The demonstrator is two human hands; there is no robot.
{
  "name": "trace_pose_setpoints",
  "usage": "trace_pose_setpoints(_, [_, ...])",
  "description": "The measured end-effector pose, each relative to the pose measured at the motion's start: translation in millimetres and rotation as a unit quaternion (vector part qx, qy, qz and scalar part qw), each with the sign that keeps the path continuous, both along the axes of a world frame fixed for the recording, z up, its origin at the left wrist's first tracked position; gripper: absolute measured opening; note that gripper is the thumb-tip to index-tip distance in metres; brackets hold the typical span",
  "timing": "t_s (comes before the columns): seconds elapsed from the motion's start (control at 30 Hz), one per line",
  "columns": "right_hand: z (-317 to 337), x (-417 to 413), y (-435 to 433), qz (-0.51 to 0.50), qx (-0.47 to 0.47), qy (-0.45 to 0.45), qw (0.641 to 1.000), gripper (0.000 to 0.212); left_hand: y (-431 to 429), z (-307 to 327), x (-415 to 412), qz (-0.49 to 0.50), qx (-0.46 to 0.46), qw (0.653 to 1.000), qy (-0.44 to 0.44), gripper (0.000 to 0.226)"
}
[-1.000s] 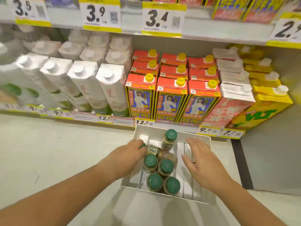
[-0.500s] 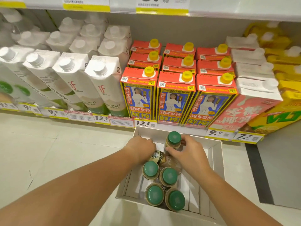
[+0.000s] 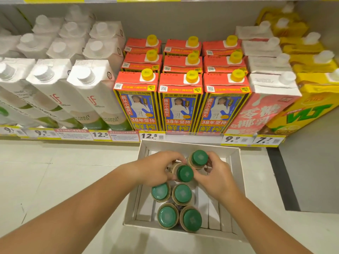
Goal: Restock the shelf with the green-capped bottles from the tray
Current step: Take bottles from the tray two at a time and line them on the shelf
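At lower centre of the frame, the left hand [image 3: 156, 169] grasps one green-capped bottle [image 3: 184, 173]. The right hand [image 3: 216, 177] grasps a second bottle [image 3: 199, 158] just behind it. Four more bottles [image 3: 171, 193] stand in the white tray [image 3: 236, 180] below the shelf [image 3: 192, 138].

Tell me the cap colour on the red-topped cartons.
Yellow caps, clearest in the head view.

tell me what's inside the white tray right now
Six green-capped bottles stand in the white tray. The left hand and right hand grip the two farthest, hiding their bodies.

Bright, even light — warped, soft edges
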State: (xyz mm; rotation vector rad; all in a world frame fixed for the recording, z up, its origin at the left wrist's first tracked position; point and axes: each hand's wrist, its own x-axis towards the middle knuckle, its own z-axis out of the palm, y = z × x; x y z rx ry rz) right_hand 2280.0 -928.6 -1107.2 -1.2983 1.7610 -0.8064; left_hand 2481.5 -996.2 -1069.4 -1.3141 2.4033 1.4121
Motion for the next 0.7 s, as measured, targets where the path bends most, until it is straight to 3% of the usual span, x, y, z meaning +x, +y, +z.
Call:
trace_pose_setpoints(0.3, [-3, 8, -13, 0.023, -0.068, -0.016, 0.997, 0.041, -4, -5, 2, 0.022, 0.092, 0.995, 0.015, 0.056])
trace_pose_setpoints(0.5, [-4, 10, -12, 0.026, -0.029, -0.031, 0.999, 0.049, -3, -12, 3, 0.029, 0.031, 0.998, 0.042, 0.053])
trace_pose_setpoints(0.7, [18, 8, -7, 0.004, -0.027, -0.038, 0.999, 0.048, -1, 1, 6, 0.172, 0.008, 0.977, 0.127, 0.048])
